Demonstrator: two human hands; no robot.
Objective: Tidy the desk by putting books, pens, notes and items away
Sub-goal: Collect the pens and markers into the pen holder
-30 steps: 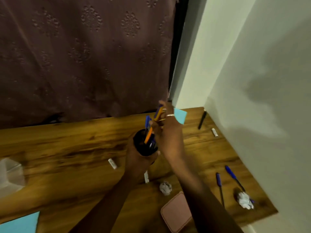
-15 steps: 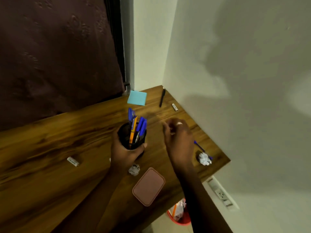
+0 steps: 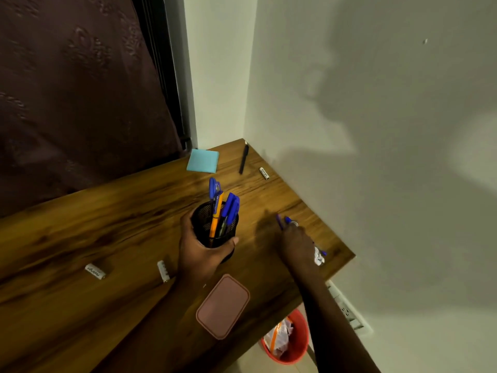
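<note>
- Head view: the left hand (image 3: 200,251) wraps its grip around the pen cup (image 3: 214,224), which stands on the bench (image 3: 80,238) holding blue and orange pens (image 3: 227,208).
- Right of the cup, the right hand (image 3: 295,243) lies low on the bench over two blue pens (image 3: 282,220); whether its grip has pinched them I cannot tell.
- Behind the cup: a blue note pad (image 3: 203,161), a black pen (image 3: 244,159), a small white tube (image 3: 264,173).
- Right of the cup, past the right hand: a paper ball (image 3: 319,257).
- In front of the cup: a pink case (image 3: 223,305).
- Left of the cup: two white tubes (image 3: 94,271).
</note>
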